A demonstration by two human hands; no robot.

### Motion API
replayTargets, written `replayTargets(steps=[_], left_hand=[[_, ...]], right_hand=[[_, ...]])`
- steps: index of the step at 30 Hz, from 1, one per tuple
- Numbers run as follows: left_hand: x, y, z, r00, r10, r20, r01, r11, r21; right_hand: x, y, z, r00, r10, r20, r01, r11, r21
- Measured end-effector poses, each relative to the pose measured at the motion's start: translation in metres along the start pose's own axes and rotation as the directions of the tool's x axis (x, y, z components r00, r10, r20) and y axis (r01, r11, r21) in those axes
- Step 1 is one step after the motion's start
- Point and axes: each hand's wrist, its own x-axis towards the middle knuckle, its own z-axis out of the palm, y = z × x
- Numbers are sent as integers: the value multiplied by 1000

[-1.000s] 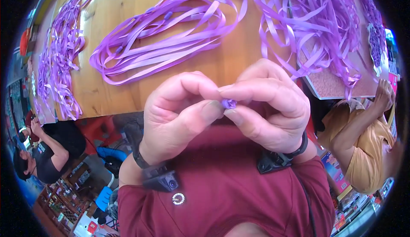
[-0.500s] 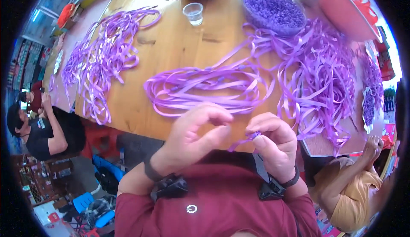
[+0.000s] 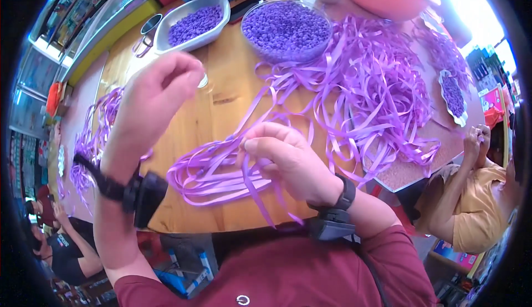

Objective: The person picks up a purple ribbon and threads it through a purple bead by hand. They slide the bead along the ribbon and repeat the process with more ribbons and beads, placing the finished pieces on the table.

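Near the wooden table's (image 3: 194, 217) front edge, the right hand (image 3: 293, 155) pinches a purple ribbon (image 3: 254, 195), tails dangling. The left hand (image 3: 155, 99) — curled, contents impossible to tell — hovers near the left edge. A steady, light pinch should prevent twisting.

At the centre of the frame, my right hand (image 3: 288, 155) pinches a purple ribbon (image 3: 256, 194) that dangles in front of a looped bundle (image 3: 206, 197). My left hand (image 3: 158, 96), fingers curled, is raised left of centre. A bead-filled bowl (image 3: 288, 58) stands upper centre, a ribbon heap (image 3: 382, 96) right.
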Motion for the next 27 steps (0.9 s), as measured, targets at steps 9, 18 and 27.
replayTargets(steps=[9, 18, 27], left_hand=[[110, -61, 52, 862, 477, 173, -500, 744, 442], [116, -57, 75, 875, 418, 244, -483, 715, 506], [160, -78, 78, 821, 570, 22, -499, 699, 512]], right_hand=[[17, 17, -13, 996, 87, -14, -87, 996, 0], [17, 13, -17, 978, 197, 74, -207, 964, 165], [16, 7, -22, 912, 371, 176, -401, 898, 183]])
